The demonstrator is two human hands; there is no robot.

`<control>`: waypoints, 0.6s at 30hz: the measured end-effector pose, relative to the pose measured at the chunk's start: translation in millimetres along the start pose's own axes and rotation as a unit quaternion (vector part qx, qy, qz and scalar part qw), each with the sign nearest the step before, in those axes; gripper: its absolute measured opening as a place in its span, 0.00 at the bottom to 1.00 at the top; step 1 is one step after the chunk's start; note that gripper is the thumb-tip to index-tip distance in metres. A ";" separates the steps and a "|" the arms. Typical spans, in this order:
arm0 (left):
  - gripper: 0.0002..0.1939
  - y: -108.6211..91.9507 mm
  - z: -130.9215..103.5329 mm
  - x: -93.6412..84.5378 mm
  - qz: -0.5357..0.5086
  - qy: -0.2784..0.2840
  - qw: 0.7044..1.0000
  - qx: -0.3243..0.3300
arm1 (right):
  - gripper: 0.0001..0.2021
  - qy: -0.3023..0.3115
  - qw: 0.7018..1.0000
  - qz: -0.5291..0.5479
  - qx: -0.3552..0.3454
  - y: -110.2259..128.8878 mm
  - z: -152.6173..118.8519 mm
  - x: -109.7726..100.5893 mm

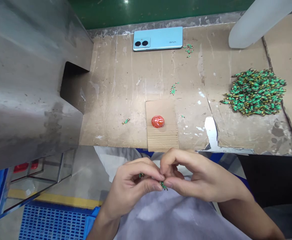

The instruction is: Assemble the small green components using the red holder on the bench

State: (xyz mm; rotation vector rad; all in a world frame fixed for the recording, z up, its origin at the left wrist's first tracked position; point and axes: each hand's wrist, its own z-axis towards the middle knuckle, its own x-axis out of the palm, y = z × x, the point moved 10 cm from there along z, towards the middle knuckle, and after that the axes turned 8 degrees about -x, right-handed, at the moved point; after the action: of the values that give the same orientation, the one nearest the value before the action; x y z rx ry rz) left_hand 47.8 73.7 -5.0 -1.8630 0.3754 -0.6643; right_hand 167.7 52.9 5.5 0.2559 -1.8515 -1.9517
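I see the left hand (129, 188) and right hand (203, 176) by the worktop (125, 86), fingers (149, 186) pinching a small green piece (164, 186).

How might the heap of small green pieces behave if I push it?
The heap of small green pieces with dark and yellow ends would probably spread, since nothing visible encloses it and single pieces jut from its edge. Each piece is likely light, looking tiny compared with the flat light-blue phone.
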 end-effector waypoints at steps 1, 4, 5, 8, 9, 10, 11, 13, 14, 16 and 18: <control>0.03 -3.8 -0.1 0.2 0.008 -0.001 1.000 0.016 | 0.03 0.001 1.000 0.006 0.004 -0.8 0.1 0.7; 0.03 -12.9 -0.7 -1.4 0.031 -0.015 0.998 0.053 | 0.03 0.001 1.000 0.020 0.012 -2.8 0.6 3.2; 0.04 -15.1 -1.1 -2.2 0.037 -0.021 0.997 0.062 | 0.04 0.001 1.000 0.025 0.014 -3.6 0.9 4.3; 0.05 -20.8 -3.5 -3.8 0.059 -0.035 0.993 0.094 | 0.06 -0.002 0.999 0.043 0.017 -4.9 1.6 8.3; 0.05 -22.4 -4.5 -3.5 0.068 -0.037 0.991 0.105 | 0.06 -0.004 0.999 0.047 0.016 -5.0 1.8 9.1; 0.06 -23.7 -5.6 -3.2 0.077 -0.040 0.990 0.116 | 0.06 -0.005 0.999 0.049 0.015 -5.1 1.8 9.8; 0.06 -24.9 -6.6 -2.7 0.085 -0.042 0.988 0.125 | 0.07 -0.005 0.999 0.051 0.014 -5.2 1.8 10.5; 0.07 -27.0 -8.5 -1.4 0.098 -0.046 0.984 0.142 | 0.07 -0.002 0.999 0.051 0.012 -5.6 1.8 11.5; 0.08 -28.1 -9.5 -1.1 0.103 -0.050 0.982 0.149 | 0.08 0.002 0.999 0.052 0.009 -5.4 1.8 12.4; 0.09 -29.7 -11.2 -0.2 0.108 -0.055 0.980 0.158 | 0.08 0.010 0.998 0.059 0.001 -4.8 1.9 13.8; 0.10 -30.1 -12.4 1.4 0.112 -0.054 0.979 0.161 | 0.08 0.012 0.997 0.071 -0.004 -4.9 1.8 14.7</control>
State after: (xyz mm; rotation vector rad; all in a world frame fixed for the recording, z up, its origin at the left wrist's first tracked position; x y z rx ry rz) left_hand 39.9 75.0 26.6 -1.5149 0.3752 -0.4389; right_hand 153.0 48.2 3.2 0.1408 -1.7941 -1.8516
